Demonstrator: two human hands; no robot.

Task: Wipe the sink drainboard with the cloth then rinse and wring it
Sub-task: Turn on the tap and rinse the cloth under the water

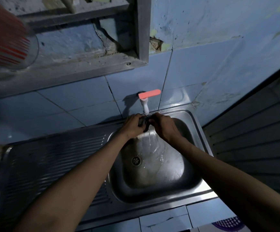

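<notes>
I see 2 bare hands meeting under white tap (pixel 145 107) with orange lever (pixel 150 94), at far edge of steel sink basin (pixel 192 180). Left hand (pixel 132 123) and right hand (pixel 163 125) both curled tight around dark cloth (pixel 144 123), bunched between them. Water streams from cloth down into basin, toward drain (pixel 136 160). Ribbed drainboard (pixel 52 163) lies left of basin. Blue tiled wall (pixel 79 99) behind.

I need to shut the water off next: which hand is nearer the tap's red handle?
Right. The right hand grips the cloth just below the red handle; the left hand grips it further to the handle's left.
</notes>
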